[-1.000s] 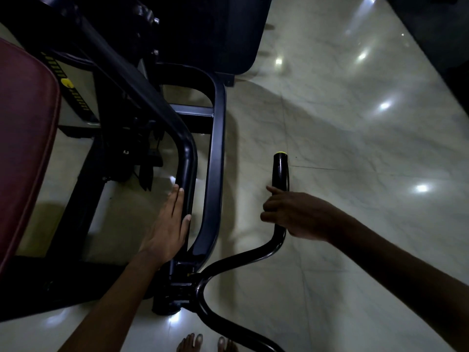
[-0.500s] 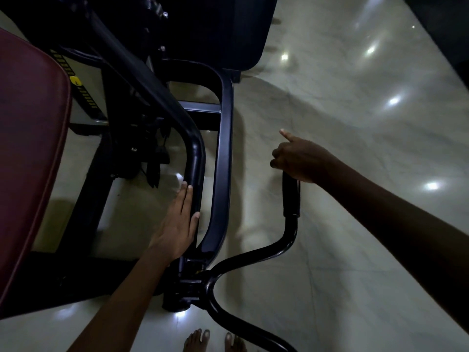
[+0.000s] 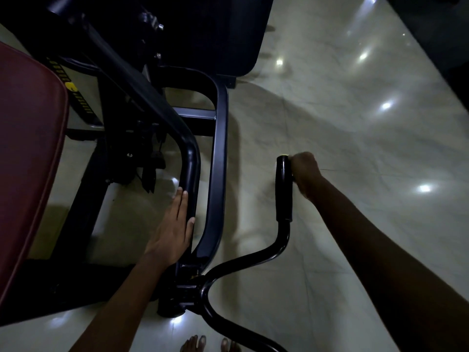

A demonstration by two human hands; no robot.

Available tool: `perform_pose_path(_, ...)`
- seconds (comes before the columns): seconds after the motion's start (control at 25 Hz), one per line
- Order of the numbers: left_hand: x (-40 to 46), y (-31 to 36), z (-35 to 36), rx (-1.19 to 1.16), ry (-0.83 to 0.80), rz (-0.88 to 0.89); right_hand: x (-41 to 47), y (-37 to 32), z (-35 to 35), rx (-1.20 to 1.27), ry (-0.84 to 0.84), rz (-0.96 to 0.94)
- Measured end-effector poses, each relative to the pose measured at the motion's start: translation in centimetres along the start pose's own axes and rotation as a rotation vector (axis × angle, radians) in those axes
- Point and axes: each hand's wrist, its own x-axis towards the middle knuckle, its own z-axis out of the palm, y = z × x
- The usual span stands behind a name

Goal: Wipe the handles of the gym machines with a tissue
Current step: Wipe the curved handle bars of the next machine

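Two hands: right hand (image 3: 304, 171) grips handle (image 3: 284, 189); left hand (image 3: 172, 229) flat on bar (image 3: 190, 174).

The seat pad (image 3: 28, 153) lies left of the frame bars (image 3: 218, 158), the handle (image 3: 284, 189) right.

Blk handle (image 3: 284, 189) w/ yellow cap, maroon seat (image 3: 28, 148), pale marble floor (image 3: 355, 148)
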Motion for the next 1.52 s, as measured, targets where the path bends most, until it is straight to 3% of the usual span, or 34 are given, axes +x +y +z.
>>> perform_pose_path(0.04, 0.0, 0.1, -0.1, 0.007, -0.002, 0.002, -0.5, 0.3, -0.3, 0.203, -0.065, 0.12)
perform_pose_path(0.12, 0.1, 0.2, -0.2, 0.015, 0.005, 0.008, -1.9, 1.4, -1.1, 0.334, -0.2, 0.25)
perform_pose_path(0.28, 0.0, 0.3, -0.2, 0.023, -0.014, -0.01, -3.1, 3.4, -2.1, 0.248, -0.331, 0.36)
perform_pose_path(0.44, 0.0, 0.2, -0.3, 0.024, -0.026, 0.004, -4.4, 3.0, -2.2, 0.131, -0.344, 0.41)
perform_pose_path(0.56, -0.2, -0.1, -0.4, 0.034, -0.031, 0.023, -4.7, 2.7, -2.4, -0.22, -0.138, 0.228)
perform_pose_path(0.64, -0.3, -0.2, -0.4, 0.029, -0.03, 0.027, -3.5, 2.6, -2.7, -0.257, 0.153, -0.038)
perform_pose_path(0.72, -0.4, 0.0, -0.4, 0.022, -0.026, 0.017, -2.7, 1.7, -2.9, -0.28, 0.316, -0.364)
perform_pose_path(0.76, -0.4, 0.2, -0.4, 0.014, -0.02, 0.014, -2.3, 1.2, -2.6, -0.361, 0.323, -0.517)
perform_pose_path(0.84, -0.3, 0.4, -0.5, 0.004, -0.025, 0.008, -1.2, 0.6, -1.7, -0.529, 0.167, -0.71)
perform_pose_path(0.92, -0.2, 0.4, -0.5, 0.008, -0.031, 0.015, 0.0, -0.1, -1.3, -0.687, -0.037, -0.705)
perform_pose_path(1.0, -0.2, 0.3, -0.6, 0.023, -0.034, 0.019, 1.1, -0.8, -1.0, -0.776, -0.087, -0.628)
perform_pose_path(1.12, -0.3, 0.3, -0.7, 0.031, -0.026, 0.016, 0.6, -2.2, -0.1, -1.002, -0.022, -0.552)
perform_pose_path(1.24, -0.2, 0.3, -0.5, 0.045, -0.031, 0.005, -0.7, -2.4, 0.5, -1.224, -0.012, -0.694)
perform_pose_path(1.4, -0.2, 0.0, -0.4, 0.046, -0.028, 0.015, -0.5, -2.1, -0.2, -1.174, 0.036, -0.6)
perform_pose_path(1.52, -0.2, 0.4, -0.6, 0.031, -0.021, 0.009, -0.7, -2.2, -0.4, -1.246, 0.066, -0.736)
